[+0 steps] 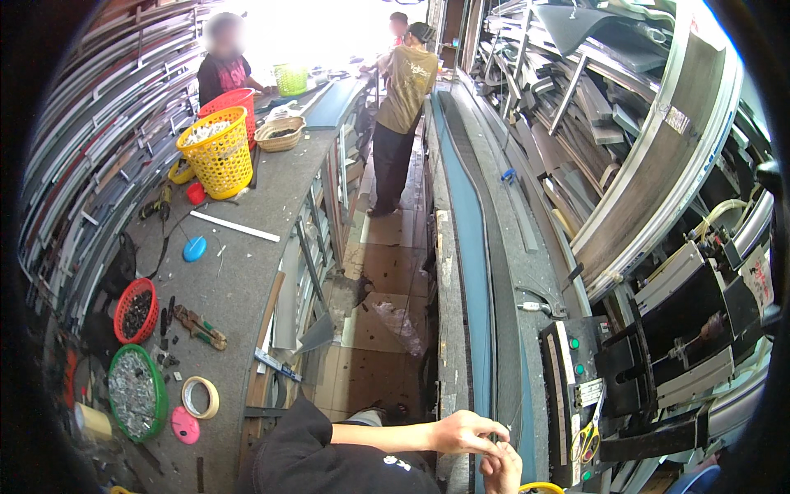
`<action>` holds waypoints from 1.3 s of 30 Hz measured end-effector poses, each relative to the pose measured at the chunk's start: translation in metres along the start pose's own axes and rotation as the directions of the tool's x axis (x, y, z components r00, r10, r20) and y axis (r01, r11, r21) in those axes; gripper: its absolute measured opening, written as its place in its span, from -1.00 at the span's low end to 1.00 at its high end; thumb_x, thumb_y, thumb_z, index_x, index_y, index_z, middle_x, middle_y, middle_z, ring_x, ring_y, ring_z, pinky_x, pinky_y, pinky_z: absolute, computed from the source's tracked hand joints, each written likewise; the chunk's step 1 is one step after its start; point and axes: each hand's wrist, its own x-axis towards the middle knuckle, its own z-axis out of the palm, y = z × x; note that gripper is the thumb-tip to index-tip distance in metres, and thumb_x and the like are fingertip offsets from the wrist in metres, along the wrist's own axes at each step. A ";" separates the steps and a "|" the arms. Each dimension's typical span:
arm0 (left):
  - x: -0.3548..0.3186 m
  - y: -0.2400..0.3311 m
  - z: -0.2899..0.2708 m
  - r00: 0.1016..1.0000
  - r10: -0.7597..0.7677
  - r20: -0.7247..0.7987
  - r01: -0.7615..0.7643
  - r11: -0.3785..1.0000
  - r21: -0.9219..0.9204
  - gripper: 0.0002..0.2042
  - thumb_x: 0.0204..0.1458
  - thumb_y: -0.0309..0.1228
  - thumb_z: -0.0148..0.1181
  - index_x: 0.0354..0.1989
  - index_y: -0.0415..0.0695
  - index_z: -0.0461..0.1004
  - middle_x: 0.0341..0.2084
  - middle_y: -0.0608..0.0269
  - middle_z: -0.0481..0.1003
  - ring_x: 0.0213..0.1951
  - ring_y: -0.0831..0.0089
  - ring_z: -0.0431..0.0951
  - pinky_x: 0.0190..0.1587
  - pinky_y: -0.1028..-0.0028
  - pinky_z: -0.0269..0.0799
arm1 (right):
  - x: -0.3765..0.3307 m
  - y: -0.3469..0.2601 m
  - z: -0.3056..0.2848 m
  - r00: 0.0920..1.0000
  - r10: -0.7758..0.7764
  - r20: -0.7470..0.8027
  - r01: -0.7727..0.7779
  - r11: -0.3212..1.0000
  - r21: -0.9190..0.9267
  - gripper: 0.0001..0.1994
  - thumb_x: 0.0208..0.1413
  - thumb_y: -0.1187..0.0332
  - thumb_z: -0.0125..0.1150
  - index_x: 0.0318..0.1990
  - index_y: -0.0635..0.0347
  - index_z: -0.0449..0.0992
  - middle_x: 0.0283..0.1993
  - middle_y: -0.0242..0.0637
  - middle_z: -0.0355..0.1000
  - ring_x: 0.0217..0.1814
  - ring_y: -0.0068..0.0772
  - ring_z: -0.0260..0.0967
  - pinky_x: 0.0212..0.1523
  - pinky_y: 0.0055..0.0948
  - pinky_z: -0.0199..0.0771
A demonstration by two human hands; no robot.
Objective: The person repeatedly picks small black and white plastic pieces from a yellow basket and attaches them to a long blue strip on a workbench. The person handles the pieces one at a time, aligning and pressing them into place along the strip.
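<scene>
Head view, workshop aisle between two long benches.

Left hand (465,432): reaches across from the lower middle onto the near end of the right-hand bench (535,272), fingers curled and pinched together at a long dark strip (500,329) that runs along the bench lengthwise. Grip appears closed on the strip's near end, though the contact spot is small and partly hidden by the fingers.

Right hand (502,468): at the bottom edge, just below the left hand and touching or nearly touching it, fingers bent inward at the same strip end. Whether it clamps anything I cannot tell.

Strip: lies beside a blue band (473,247) along the bench's left edge, extending away towards the far end.

Just right of the hands: a grey control box (576,387) with green buttons, and yellow-handled scissors (586,440) leaning against it at the bench's near right edge.

Left bench (247,255): yellow basket (217,153) towards the far end, red basket (135,309) and green bowl of small metal parts (137,403) along its left edge, tape roll (200,397) near the near end.

Two other people stand at the far end of the aisle.
</scene>
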 end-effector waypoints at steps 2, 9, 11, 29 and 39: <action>0.001 -0.003 -0.009 0.992 0.020 0.122 -0.028 0.998 0.060 -0.85 -0.04 -0.46 0.26 -0.27 0.02 0.61 -0.16 0.29 0.50 -0.37 0.39 0.57 -0.46 0.46 0.47 | -0.003 -0.008 0.001 0.999 0.016 0.035 -0.012 0.991 -0.134 -0.85 0.24 0.34 0.12 -0.20 0.24 0.48 -0.42 -0.40 0.43 -0.55 -0.65 0.25 -0.54 -0.66 0.17; -0.005 0.000 -0.005 0.818 -0.461 0.344 0.564 0.760 -0.324 -0.80 0.24 -0.28 0.04 -0.34 -0.10 0.50 -0.04 0.24 0.35 -0.17 0.44 0.49 -0.15 0.43 0.42 | -0.006 -0.004 0.018 0.932 -0.336 -0.136 0.269 0.893 -0.360 -0.83 0.26 0.34 0.16 -0.37 0.18 0.45 -0.55 -0.56 0.27 -0.58 -0.76 0.08 -0.57 -0.69 0.04; -0.008 0.003 0.004 0.647 -0.594 0.478 0.724 0.283 -0.628 -0.67 0.31 -0.17 -0.05 -0.27 -0.19 0.48 -0.08 0.32 0.36 -0.15 0.56 0.43 -0.09 0.48 0.36 | -0.005 -0.001 0.023 0.894 -0.411 -0.176 0.325 0.867 -0.378 -0.85 0.25 0.37 0.17 -0.35 0.21 0.46 -0.49 -0.51 0.34 -0.51 -0.74 0.18 -0.50 -0.68 0.18; -0.003 -0.007 -0.008 0.915 -0.356 0.190 0.402 0.849 -0.343 -0.85 0.00 -0.38 0.33 -0.27 -0.14 0.62 -0.32 0.27 0.49 -0.29 0.42 0.54 -0.24 0.46 0.46 | 0.000 -0.003 0.004 0.954 -0.298 -0.007 0.266 0.861 -0.432 -0.78 0.19 0.32 0.28 -0.47 0.16 0.46 -0.60 -0.60 0.22 -0.59 -0.77 0.02 -0.56 -0.68 -0.09; -0.013 -0.010 0.019 0.890 -0.445 0.099 0.441 0.785 -0.435 -0.77 0.14 -0.30 0.22 -0.39 -0.23 0.41 -0.34 0.24 0.42 -0.21 0.36 0.46 -0.07 0.36 0.38 | 0.004 0.001 0.004 0.974 -0.223 -0.030 0.205 0.936 -0.285 -0.77 0.21 0.27 0.24 -0.43 0.19 0.48 -0.62 -0.60 0.16 -0.63 -0.73 -0.03 -0.58 -0.63 -0.10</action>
